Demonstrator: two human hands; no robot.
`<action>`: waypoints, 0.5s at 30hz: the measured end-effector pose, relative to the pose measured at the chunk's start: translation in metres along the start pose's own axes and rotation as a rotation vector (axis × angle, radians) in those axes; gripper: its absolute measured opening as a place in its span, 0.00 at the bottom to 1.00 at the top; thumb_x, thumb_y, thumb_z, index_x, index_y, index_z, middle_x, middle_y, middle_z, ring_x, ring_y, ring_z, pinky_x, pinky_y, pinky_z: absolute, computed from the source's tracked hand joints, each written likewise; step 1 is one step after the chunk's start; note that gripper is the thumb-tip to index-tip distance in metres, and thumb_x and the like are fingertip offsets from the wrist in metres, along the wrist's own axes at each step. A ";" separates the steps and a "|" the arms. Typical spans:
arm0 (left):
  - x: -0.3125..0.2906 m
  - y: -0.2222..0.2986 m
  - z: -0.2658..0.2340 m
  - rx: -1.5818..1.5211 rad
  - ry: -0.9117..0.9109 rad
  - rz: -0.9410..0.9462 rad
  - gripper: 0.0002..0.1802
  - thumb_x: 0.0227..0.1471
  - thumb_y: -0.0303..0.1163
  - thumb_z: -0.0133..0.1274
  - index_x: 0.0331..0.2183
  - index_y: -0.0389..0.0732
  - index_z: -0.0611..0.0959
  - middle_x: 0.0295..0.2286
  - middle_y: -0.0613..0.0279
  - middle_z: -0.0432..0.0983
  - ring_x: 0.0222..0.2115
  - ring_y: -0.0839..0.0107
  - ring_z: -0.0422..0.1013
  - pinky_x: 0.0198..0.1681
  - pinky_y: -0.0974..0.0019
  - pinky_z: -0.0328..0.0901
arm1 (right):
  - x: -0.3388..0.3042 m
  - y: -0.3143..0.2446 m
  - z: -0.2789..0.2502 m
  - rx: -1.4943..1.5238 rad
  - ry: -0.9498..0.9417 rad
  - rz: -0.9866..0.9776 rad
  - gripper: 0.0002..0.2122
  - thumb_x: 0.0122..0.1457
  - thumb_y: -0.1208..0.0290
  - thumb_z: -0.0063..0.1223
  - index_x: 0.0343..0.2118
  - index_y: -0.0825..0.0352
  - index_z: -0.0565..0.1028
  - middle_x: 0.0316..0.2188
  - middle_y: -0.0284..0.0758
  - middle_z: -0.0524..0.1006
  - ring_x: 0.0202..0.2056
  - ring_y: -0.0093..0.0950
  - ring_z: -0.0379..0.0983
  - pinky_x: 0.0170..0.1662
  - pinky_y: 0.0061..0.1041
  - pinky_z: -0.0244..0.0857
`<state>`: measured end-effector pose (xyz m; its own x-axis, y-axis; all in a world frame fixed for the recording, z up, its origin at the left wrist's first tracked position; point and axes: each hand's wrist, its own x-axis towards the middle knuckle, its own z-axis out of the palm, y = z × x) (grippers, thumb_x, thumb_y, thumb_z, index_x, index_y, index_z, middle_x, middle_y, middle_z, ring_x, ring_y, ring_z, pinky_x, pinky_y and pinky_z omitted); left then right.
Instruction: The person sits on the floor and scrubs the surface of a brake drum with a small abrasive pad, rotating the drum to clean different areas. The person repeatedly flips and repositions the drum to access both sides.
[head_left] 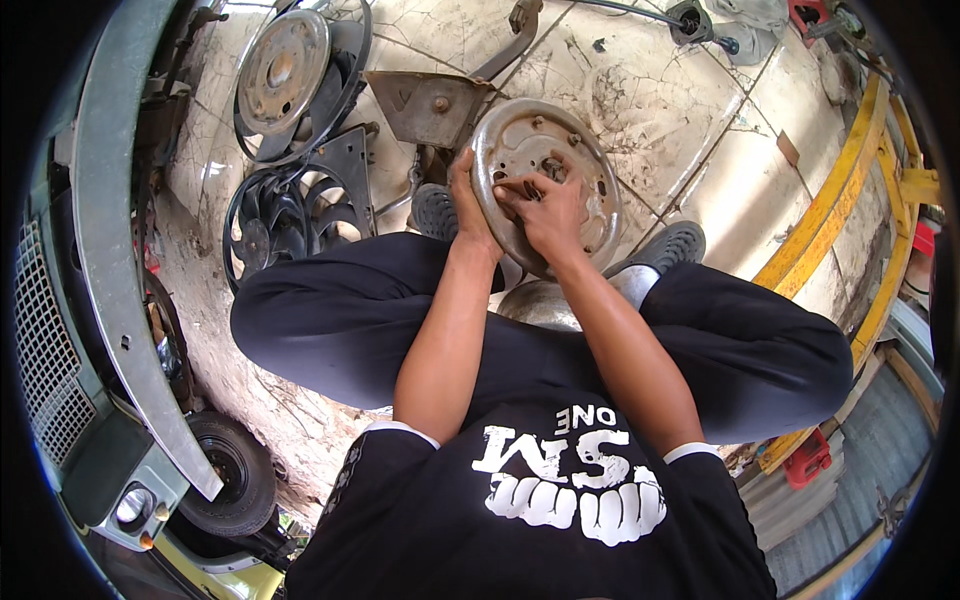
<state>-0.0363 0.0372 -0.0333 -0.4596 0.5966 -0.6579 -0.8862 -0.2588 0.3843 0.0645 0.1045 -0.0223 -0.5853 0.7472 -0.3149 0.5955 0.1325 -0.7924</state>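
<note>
A round, worn metal brake backing plate (585,160), with a raised rim and several holes and studs, stands tilted in front of me between my feet. Wrapped along its left rim is my left hand (472,208), steadying it. My right hand (553,212) lies over the plate's face, thumb and forefinger pinched together close to a hole left of centre. Whatever sits between those fingertips is too small or hidden to make out. Below the plate, a shiny rounded metal part (540,303) shows partly between my legs.
A second rusty round plate (285,72) lies at upper left, beside black cooling fans (265,225). A rusty bracket (430,105) rests beyond my left hand. Yellow metal framing (825,225) curves along the right. A vehicle's grey bumper (115,220) and a tyre (262,480) border the left.
</note>
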 end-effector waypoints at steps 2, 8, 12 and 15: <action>0.006 -0.002 -0.013 -0.037 0.032 -0.008 0.41 0.58 0.64 0.42 0.56 0.38 0.75 0.43 0.44 0.79 0.38 0.53 0.80 0.41 0.54 0.77 | 0.009 0.007 0.003 -0.024 -0.040 -0.041 0.14 0.48 0.53 0.74 0.38 0.47 0.89 0.64 0.44 0.66 0.65 0.44 0.60 0.66 0.43 0.57; -0.002 -0.003 0.006 -0.028 -0.077 -0.075 0.42 0.56 0.65 0.42 0.57 0.39 0.74 0.38 0.45 0.81 0.33 0.50 0.80 0.36 0.56 0.78 | 0.003 0.030 -0.015 -0.036 -0.170 -0.035 0.14 0.47 0.53 0.75 0.38 0.48 0.89 0.66 0.47 0.63 0.65 0.47 0.60 0.68 0.42 0.55; -0.001 -0.008 0.010 -0.110 0.018 -0.084 0.42 0.54 0.67 0.44 0.55 0.41 0.76 0.38 0.47 0.81 0.31 0.55 0.80 0.34 0.59 0.78 | 0.013 0.021 -0.001 0.019 -0.078 -0.063 0.14 0.49 0.55 0.74 0.38 0.51 0.89 0.65 0.49 0.64 0.64 0.46 0.62 0.66 0.41 0.59; -0.004 -0.009 0.013 -0.032 -0.030 -0.079 0.43 0.53 0.67 0.44 0.54 0.39 0.77 0.36 0.48 0.82 0.29 0.56 0.80 0.29 0.61 0.77 | 0.001 0.020 -0.018 -0.043 -0.117 -0.092 0.13 0.49 0.58 0.74 0.38 0.51 0.89 0.62 0.48 0.66 0.65 0.45 0.61 0.65 0.40 0.59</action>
<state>-0.0259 0.0468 -0.0255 -0.3870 0.6380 -0.6657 -0.9211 -0.2339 0.3114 0.0853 0.1200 -0.0288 -0.6971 0.6500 -0.3025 0.5579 0.2267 -0.7983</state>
